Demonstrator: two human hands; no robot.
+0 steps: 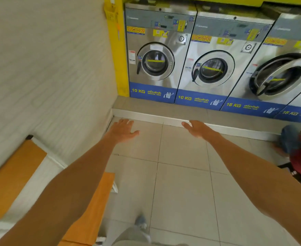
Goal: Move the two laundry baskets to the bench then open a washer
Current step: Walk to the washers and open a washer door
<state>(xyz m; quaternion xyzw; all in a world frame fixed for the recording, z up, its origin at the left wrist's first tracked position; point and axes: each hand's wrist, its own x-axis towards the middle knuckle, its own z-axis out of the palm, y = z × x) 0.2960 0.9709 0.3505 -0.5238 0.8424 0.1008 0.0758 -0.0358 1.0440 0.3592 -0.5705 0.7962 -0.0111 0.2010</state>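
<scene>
My left hand and my right hand both reach forward over the tiled floor, fingers apart and holding nothing. A row of steel front-loading washers stands on a raised step ahead. The leftmost 10 KG washer and the second 10 KG washer have their round doors closed. The 15 KG washer has its door ajar. The orange bench runs along the wall at my lower left. At the right edge a dark laundry basket holds red clothing, mostly cut off by the frame.
A white wall closes the left side. A low step runs below the washers. A yellow pillar stands in the corner. Blue cloth lies at the right edge. My shoe shows at the bottom.
</scene>
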